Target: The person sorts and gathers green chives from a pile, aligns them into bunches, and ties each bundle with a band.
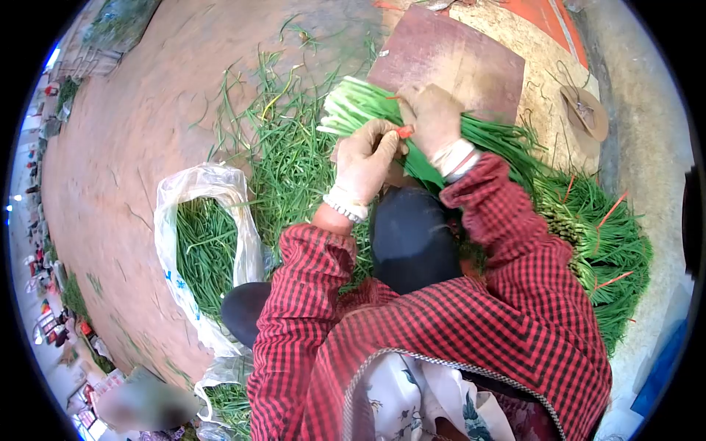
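A bundle of garlic chives [354, 109], white stems to the left and green leaves to the right, lies across my knee in front of me. My right hand [435, 117], in a thin pale glove, is closed over the middle of it from above. My left hand [364, 158], gloved too, pinches a red tie [404, 132] at the bundle's near side. Another bit of red shows on the stems beside my right fingers. How the tie runs under the bundle is hidden by my hands.
Tied chive bundles [607, 250] are piled at my right. On my left stands a white plastic bag [168, 220] of loose greens. Scattered leaves [294, 158] cover the floor ahead, beside a reddish board [456, 55]. A brown sandal-like object [585, 112] lies far right.
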`<state>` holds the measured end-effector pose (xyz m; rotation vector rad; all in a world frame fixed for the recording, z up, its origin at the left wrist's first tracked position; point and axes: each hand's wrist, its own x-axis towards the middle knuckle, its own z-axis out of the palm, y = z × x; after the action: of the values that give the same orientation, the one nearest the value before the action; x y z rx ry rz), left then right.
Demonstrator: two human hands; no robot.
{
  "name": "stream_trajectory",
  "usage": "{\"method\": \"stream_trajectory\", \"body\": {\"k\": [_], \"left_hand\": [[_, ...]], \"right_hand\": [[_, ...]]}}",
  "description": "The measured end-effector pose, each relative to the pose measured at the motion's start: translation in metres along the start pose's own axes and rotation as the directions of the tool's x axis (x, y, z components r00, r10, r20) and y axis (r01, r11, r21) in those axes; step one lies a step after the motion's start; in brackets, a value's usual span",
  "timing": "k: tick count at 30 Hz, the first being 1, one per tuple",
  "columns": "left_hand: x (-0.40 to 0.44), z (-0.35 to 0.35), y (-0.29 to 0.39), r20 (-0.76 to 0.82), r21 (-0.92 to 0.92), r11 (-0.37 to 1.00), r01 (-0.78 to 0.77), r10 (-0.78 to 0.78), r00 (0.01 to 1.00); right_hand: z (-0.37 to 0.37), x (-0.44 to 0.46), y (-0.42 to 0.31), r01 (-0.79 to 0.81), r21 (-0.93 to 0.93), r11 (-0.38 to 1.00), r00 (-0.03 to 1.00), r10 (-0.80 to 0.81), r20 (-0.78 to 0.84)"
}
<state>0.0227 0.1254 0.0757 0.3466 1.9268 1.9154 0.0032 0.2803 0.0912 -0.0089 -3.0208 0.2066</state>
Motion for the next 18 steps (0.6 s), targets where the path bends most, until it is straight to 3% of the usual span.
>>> {"method": "stream_trajectory", "body": {"k": [1, 3, 6, 8, 12, 14, 15, 18], "left_hand": [[-0.011, 0.003, 0.005, -0.018, -0.052, 0.998, 0.040, -0.041, 0.999], [-0.026, 0.009, 0.004, -0.020, -0.147, 0.988, 0.048, -0.051, 0.998], [-0.026, 0.018, 0.000, -0.056, -0.164, 0.978, 0.129, -0.140, 0.989], [-0.020, 0.017, -0.003, -0.087, -0.325, 0.924, 0.204, -0.244, 0.966], [-0.022, 0.019, -0.008, -0.096, -0.346, 0.916, 0.205, -0.252, 0.963], [-0.023, 0.022, -0.006, -0.101, -0.349, 0.918, 0.188, -0.236, 0.967], [-0.024, 0.024, -0.006, -0.112, -0.353, 0.920, 0.171, -0.223, 0.968], [-0.023, 0.026, -0.005, -0.128, -0.375, 0.915, 0.147, -0.208, 0.970]], "right_hand": [[0.009, -0.008, -0.001, 0.003, -0.001, 1.000, 1.000, -0.003, -0.001], [0.024, -0.023, -0.006, 0.140, 0.404, 0.904, 0.950, -0.008, -0.312], [0.028, -0.032, -0.002, 0.175, 0.531, 0.829, 0.961, -0.026, -0.276], [0.031, -0.036, 0.005, 0.104, 0.566, 0.818, 0.982, 0.006, -0.190], [0.030, -0.043, 0.013, 0.146, 0.640, 0.755, 0.988, -0.079, -0.133], [0.032, -0.041, 0.013, 0.207, 0.679, 0.704, 0.977, -0.106, -0.187], [0.027, -0.040, 0.015, 0.097, 0.667, 0.739, 0.994, -0.101, -0.032], [0.032, -0.040, 0.018, 0.188, 0.727, 0.661, 0.982, -0.120, -0.144]]}}
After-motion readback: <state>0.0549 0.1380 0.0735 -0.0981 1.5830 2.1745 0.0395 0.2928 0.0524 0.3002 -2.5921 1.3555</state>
